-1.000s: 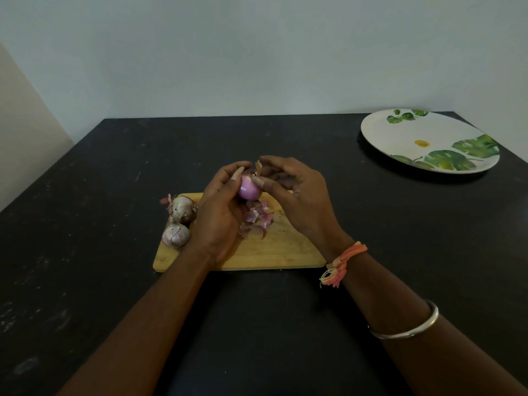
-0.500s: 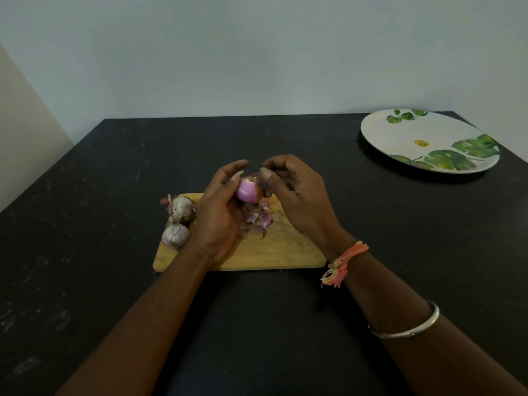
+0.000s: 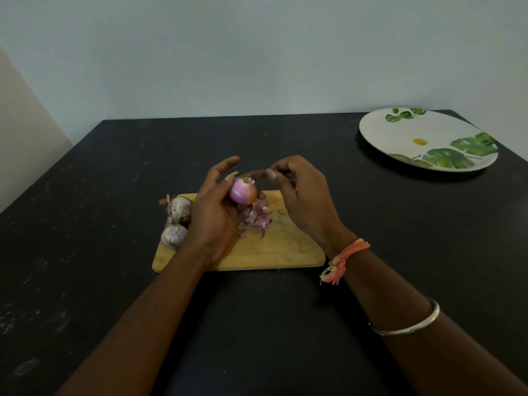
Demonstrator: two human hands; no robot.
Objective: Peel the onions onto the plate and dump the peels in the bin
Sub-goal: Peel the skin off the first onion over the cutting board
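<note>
My left hand [image 3: 213, 212] grips a small onion [image 3: 241, 192] above the wooden cutting board [image 3: 285, 247]. The onion is mostly bare and pink, with a patch of brown skin on its right side. My right hand [image 3: 303, 201] is just right of it, fingers curled, with thumb and forefinger pinching at the skin by the onion's top. A heap of purple peels [image 3: 255, 217] lies on the board under the onion. Two unpeeled onions [image 3: 180, 208] [image 3: 173, 235] sit at the board's left end. The leaf-patterned plate [image 3: 400, 138] stands at the far right with nothing on it. No bin is in view.
The black table [image 3: 114, 181] runs to a pale wall at the back and drops off at the left and right edges. The plate sits close to the table's far right corner.
My left hand has turned the onion so its brown patch faces me. My right hand has drawn slightly right, from over the onion's top to its side.
</note>
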